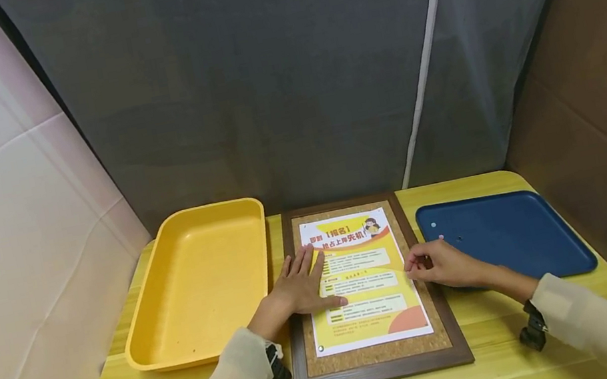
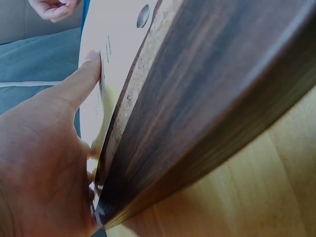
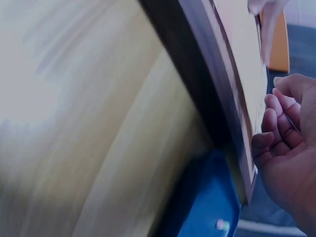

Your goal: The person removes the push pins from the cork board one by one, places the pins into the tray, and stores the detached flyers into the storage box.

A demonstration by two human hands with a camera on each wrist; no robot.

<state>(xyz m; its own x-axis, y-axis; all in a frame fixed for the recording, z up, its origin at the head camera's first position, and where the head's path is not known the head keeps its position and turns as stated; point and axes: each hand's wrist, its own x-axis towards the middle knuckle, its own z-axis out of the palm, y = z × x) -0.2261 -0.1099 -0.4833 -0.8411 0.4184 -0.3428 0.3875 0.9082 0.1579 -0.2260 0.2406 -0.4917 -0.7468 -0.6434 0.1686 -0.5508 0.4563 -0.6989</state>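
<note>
A yellow and white printed poster [image 1: 366, 311] lies on a framed cork board [image 1: 385, 373]. My left hand [image 1: 303, 284] rests flat on the poster's left half, fingers spread and thumb pointing right. At the poster's right edge is my right hand [image 1: 445, 265], its fingers curled and thumb close to the index finger. Whether those fingertips pinch the paper or something small cannot be seen. A round silver thumbtack [image 2: 143, 16] sits in the poster's lower left corner; in the head view a small mark shows at the top left corner.
On the left stands a deep yellow tray [image 1: 207, 350] with a few dark specks. To the right a shallow blue tray [image 1: 519, 239] holds several small thumbtacks [image 1: 434, 225]. Both trays and the board share a wooden table [image 1: 507, 343], backed by a grey curtain [image 1: 238, 92].
</note>
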